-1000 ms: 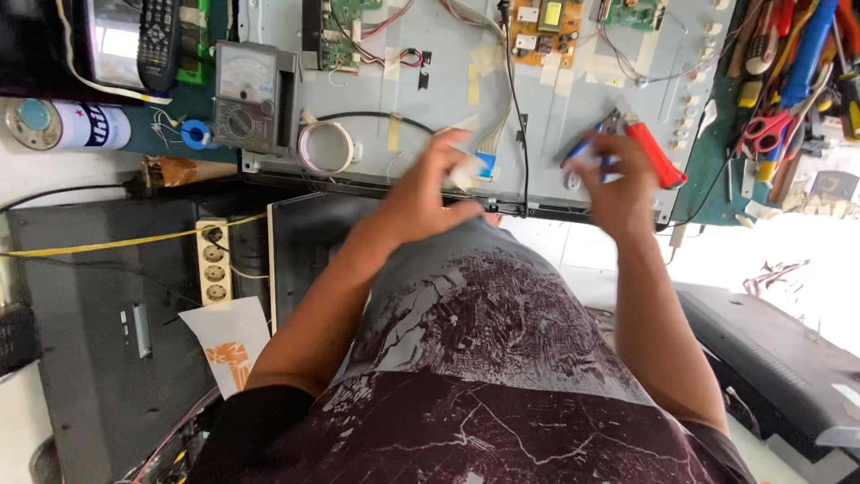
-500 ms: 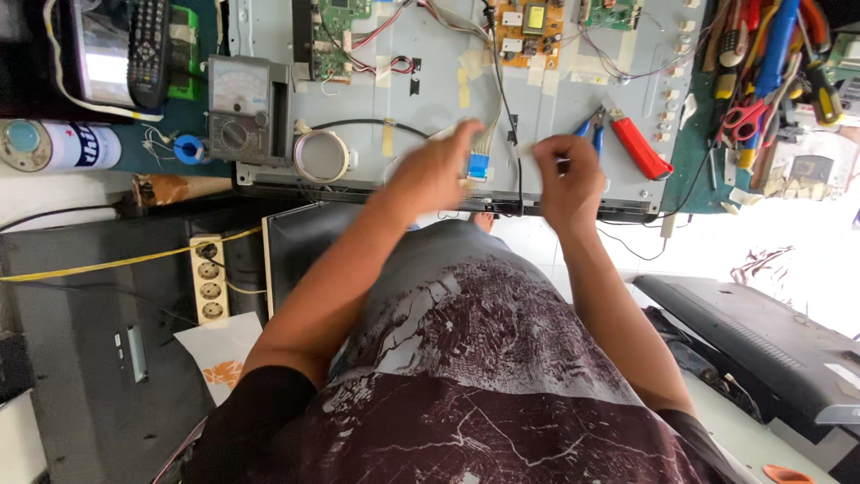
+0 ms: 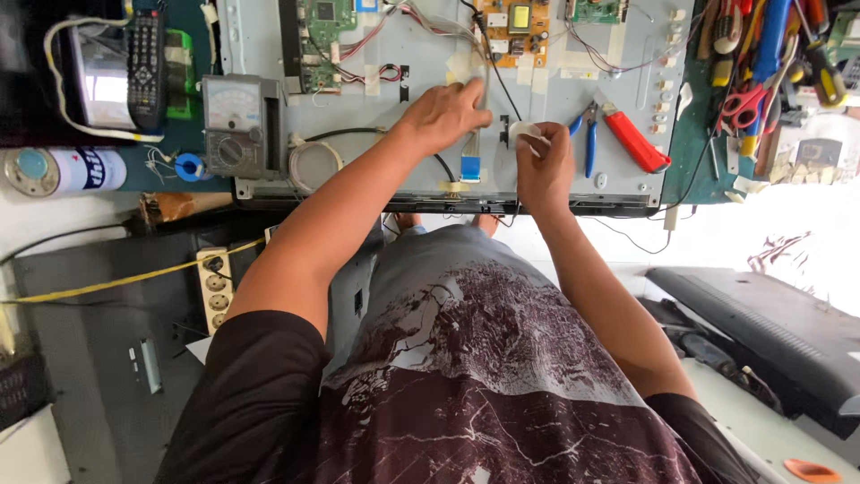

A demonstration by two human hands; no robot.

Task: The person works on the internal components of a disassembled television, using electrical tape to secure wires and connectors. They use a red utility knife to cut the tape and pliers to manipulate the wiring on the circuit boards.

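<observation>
My right hand (image 3: 542, 170) pinches a small roll of white tape (image 3: 522, 134) between thumb and fingertips, over the grey metal back panel (image 3: 573, 94) of the opened flat screen. The roll looks light and a little squashy, its free end sticky and easy to tear, so I judge the best hold is on its rim, clear of the adhesive side. My left hand (image 3: 445, 115) lies just left of it, fingers pressed flat on a strip of pale tape (image 3: 466, 67) beside the flat ribbon cable (image 3: 470, 161); it presses rather than clasps anything. That cable looks thin, floppy and easily creased, so I judge its blue end tab the safest place to take it. Red-handled pliers (image 3: 632, 139) lie right of the roll, a grey analogue meter (image 3: 235, 125) well apart to the left.
</observation>
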